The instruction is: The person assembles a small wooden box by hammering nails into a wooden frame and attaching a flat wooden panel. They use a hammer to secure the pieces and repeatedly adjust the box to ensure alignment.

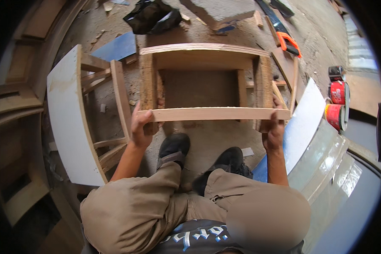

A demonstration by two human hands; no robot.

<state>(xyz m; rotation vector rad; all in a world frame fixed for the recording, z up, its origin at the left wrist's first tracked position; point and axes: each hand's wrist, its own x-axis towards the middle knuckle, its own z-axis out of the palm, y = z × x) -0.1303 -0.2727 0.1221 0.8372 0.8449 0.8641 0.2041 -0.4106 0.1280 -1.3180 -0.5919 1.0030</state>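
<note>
A wooden box frame (pixel 205 60) of boards and plywood stands in front of my feet, its inside showing from above. Across its near side runs a pale wooden strip (pixel 216 114). My left hand (pixel 143 123) grips the strip's left end, thumb on top and fingers reaching under and behind. At the other end my right hand (pixel 275 129) is closed round the strip beside the frame's right post (pixel 263 84). Some fingers of both hands are hidden behind the wood.
A white-faced panel on wooden legs (pixel 70 114) stands at left. To the right lie a white board (pixel 304 120), wrapped sheets (pixel 321 158) and red cans (pixel 337 93). A handsaw (pixel 287 44) with an orange handle and a black plastic bag (pixel 152 17) lie beyond the frame.
</note>
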